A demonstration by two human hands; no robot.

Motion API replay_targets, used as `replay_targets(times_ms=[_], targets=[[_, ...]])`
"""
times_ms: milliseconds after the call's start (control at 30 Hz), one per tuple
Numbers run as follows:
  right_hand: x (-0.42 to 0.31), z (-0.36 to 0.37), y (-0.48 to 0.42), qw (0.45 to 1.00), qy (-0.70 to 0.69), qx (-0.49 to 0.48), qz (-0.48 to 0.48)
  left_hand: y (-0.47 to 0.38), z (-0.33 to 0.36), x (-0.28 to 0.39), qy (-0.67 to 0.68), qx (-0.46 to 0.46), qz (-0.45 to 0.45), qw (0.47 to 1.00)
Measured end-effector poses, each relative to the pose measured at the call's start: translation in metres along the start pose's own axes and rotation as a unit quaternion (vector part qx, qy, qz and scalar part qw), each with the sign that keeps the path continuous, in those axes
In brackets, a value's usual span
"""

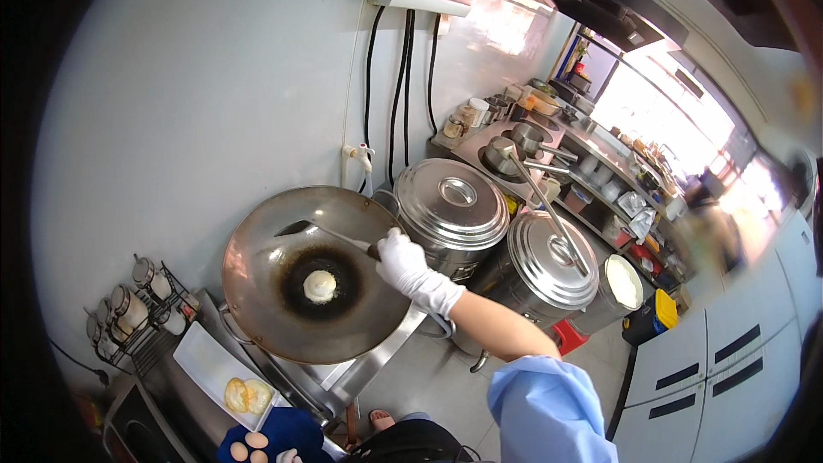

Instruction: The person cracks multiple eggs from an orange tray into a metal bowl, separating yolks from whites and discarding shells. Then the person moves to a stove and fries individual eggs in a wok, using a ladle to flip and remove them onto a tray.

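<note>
My right hand (405, 263), in a white glove, grips the dark handle of a metal wok spatula (337, 236). The spatula's blade rests at or just above the far inner wall of a large wok (257, 296). In the wok's darkened centre lies one egg (319, 287), its white turned opaque, apart from the blade. Only a bit of my gloved left hand (289, 456) shows at the bottom edge, beside three whole eggs (256, 440) on a dark blue cloth (289, 424). Two fried eggs (247, 395) lie at the near end of a white rectangular tray (199, 354).
Lidded steel stockpots (476, 218) (546, 289) stand right of the wok; a long-handled ladle (546, 206) lies across one lid. Seasoning jars (128, 305) sit in a wire rack at left. Behind are saucepans (505, 154) on a stove. White cabinets (681, 360) line the right.
</note>
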State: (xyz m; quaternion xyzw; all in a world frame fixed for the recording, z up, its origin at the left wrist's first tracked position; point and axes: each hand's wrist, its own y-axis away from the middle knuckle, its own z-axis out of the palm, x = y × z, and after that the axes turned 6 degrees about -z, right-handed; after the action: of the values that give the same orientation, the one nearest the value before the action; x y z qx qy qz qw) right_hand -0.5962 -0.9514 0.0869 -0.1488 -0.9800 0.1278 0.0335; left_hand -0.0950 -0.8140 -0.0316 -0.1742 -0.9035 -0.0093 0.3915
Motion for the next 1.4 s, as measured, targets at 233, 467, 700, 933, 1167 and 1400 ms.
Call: replay_targets(times_ms=[233, 467, 700, 933, 1167, 1400], targets=[[0.006, -0.127, 0.007, 0.983, -0.032, -0.183, 0.013, -0.006, 0.002, -0.05, 0.044, -0.015, 0.045, 0.998], [0.017, -0.155, -0.022, 0.881, -0.016, -0.473, -0.008, 0.011, -0.015, -0.048, 0.034, 0.015, -0.05, 0.998], [0.004, -0.121, -0.05, 0.821, -0.04, -0.569, -0.028, 0.033, 0.013, -0.046, 0.035, 0.075, -0.091, 0.992], [-0.033, -0.112, -0.082, 0.795, 0.036, -0.598, -0.092, 0.05, 0.027, -0.032, 0.041, 0.109, -0.138, 0.984], [-0.05, -0.083, -0.093, 0.83, 0.023, -0.551, -0.082, 0.061, 0.03, -0.029, 0.019, 0.132, -0.163, 0.978], [-0.069, -0.061, -0.101, 0.896, 0.187, -0.347, -0.207, 0.066, 0.028, -0.03, 0.024, 0.143, -0.169, 0.975]])
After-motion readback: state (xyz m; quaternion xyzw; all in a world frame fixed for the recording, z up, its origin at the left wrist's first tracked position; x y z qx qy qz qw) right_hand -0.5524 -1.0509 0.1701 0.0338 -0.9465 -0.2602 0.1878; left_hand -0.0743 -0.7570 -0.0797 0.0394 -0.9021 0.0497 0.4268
